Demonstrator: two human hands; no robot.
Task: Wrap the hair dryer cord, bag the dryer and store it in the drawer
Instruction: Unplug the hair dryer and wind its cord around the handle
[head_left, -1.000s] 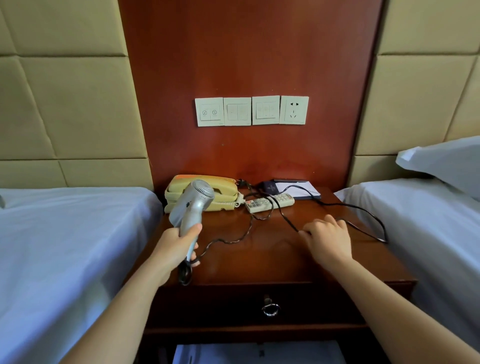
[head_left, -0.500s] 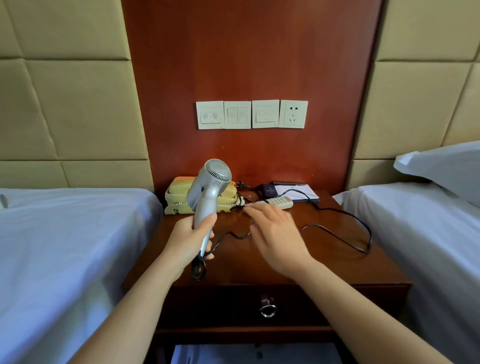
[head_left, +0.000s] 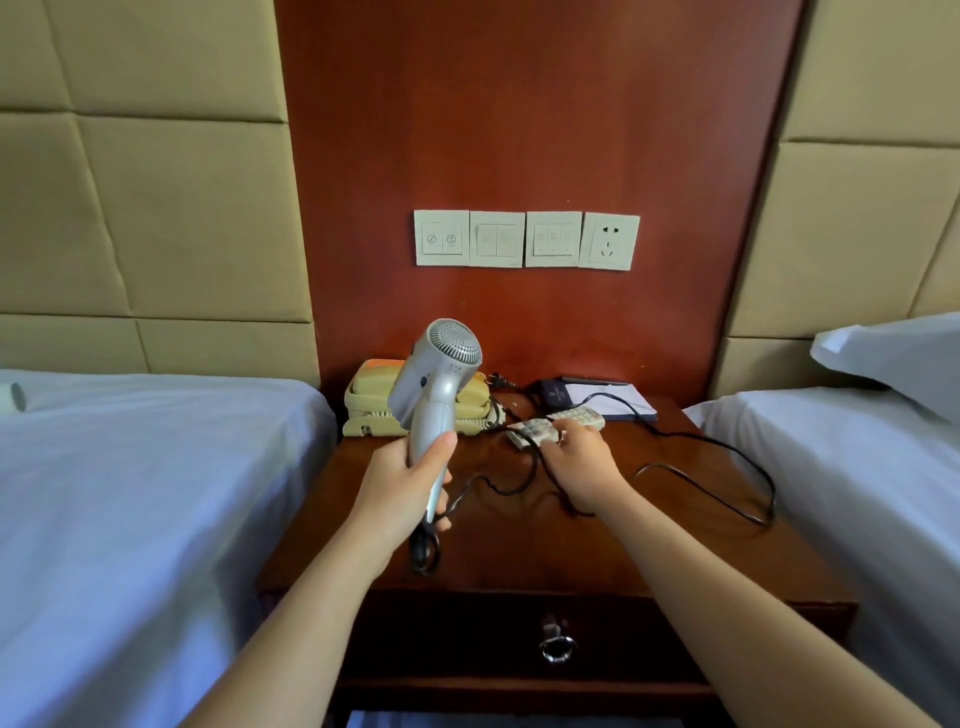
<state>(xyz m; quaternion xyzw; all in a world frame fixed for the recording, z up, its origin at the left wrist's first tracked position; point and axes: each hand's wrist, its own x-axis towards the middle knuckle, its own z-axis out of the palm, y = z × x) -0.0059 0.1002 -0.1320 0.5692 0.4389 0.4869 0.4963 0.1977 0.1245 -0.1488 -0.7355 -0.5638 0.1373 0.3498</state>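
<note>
Dryer (head_left: 441, 382) upright, handle clamped in left hand (head_left: 402, 483) grip; right hand (head_left: 582, 462) pinching cord (head_left: 501, 491).

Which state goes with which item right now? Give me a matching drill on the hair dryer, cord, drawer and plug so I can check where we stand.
Items:
1. hair dryer
2. cord
3. drawer
4. plug

States:
A. closed
B. held upright in the left hand
C. lying on the nightstand beside the telephone
D. gripped by the right hand, the rest trailing loose over the nightstand

Pairs: 1-B, 2-D, 3-A, 4-C
</note>
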